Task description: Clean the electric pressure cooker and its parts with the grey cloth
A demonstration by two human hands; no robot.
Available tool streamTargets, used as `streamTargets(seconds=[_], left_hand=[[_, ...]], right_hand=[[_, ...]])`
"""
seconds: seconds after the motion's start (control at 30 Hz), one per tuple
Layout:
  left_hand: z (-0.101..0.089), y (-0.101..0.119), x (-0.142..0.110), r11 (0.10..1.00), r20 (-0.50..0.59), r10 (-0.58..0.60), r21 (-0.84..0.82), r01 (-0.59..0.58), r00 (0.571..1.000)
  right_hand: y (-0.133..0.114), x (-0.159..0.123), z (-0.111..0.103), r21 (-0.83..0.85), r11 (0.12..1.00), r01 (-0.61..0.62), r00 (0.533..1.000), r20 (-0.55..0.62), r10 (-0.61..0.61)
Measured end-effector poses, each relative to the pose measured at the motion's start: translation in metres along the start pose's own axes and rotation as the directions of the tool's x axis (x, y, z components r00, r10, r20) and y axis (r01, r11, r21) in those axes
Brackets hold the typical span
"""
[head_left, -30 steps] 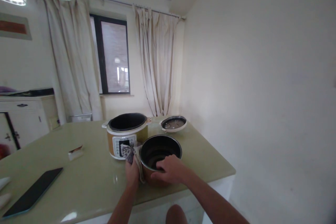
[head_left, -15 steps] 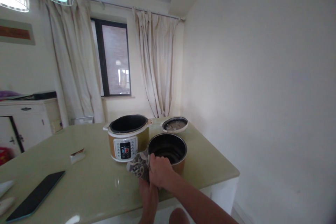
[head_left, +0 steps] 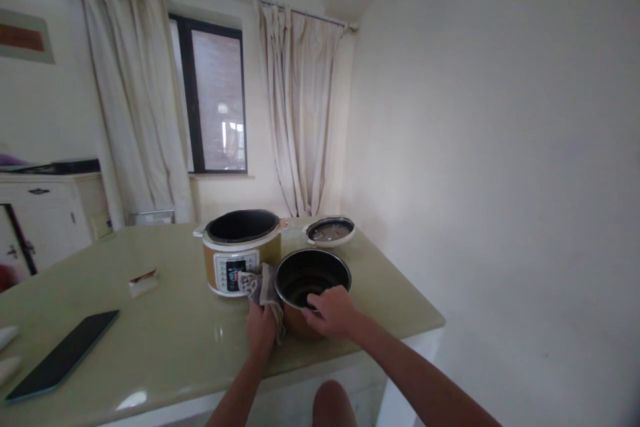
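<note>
A dark-lined inner pot (head_left: pixel 295 320) with a brownish outside stands near the table's front edge. My right hand (head_left: pixel 331 312) grips its near rim, fingers curled over the edge into the pot. At the pot's left side, my left hand (head_left: pixel 261 330) is closed on a grey-and-white patterned cloth (head_left: pixel 256 285), which hangs between the pot and the electric pressure cooker (head_left: pixel 213 270). The cooker's top is uncovered, and the cloth covers part of its control panel. Behind the pot lies the round lid (head_left: pixel 330 231), its inner side facing up.
The greenish glossy table (head_left: pixel 180 353) carries a dark tablet-like slab (head_left: pixel 63 355) at the left and a small white packet (head_left: pixel 143 283) beyond it. A plain wall (head_left: pixel 490 180) rises on the right. Curtains and a window stand behind.
My hands, close together on the cloth before, are now apart. The right has moved to the pot's near rim; the left has shifted left and up with the cloth. The camera view has tilted downward.
</note>
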State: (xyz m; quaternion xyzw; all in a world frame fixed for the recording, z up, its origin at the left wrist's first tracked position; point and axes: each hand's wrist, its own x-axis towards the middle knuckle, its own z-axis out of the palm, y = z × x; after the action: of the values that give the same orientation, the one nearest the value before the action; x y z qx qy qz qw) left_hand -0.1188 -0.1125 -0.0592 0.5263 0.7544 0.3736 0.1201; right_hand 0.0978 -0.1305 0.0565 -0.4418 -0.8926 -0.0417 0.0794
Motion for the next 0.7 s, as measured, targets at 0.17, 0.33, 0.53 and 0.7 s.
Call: streamTargets(seconds=[0.17, 0.33, 0.53, 0.7], left_hand=[[-0.001, 0.005, -0.006, 0.981, -0.044, -0.133, -0.145, 0.125, 0.99], [0.0, -0.001, -0.006, 0.985, -0.024, -0.111, -0.134, 0.107, 0.994], [0.0, -0.003, -0.004, 0.954, -0.107, -0.169, -0.269, 0.135, 0.98], [0.005, 0.004, -0.002, 0.948, -0.097, -0.207, -0.267, 0.175, 0.973]], right_hand=[[-0.067, 0.027, 0.002, 0.088, 0.981, -0.175, 0.984, -0.008, 0.176], [-0.093, 0.051, 0.014, 0.112, 0.965, -0.236, 0.968, -0.055, 0.244], [-0.029, 0.014, 0.004, 0.042, 0.999, 0.012, 1.0, -0.009, -0.011], [0.017, -0.009, -0.014, -0.028, 0.996, 0.088, 0.988, 0.127, -0.084]])
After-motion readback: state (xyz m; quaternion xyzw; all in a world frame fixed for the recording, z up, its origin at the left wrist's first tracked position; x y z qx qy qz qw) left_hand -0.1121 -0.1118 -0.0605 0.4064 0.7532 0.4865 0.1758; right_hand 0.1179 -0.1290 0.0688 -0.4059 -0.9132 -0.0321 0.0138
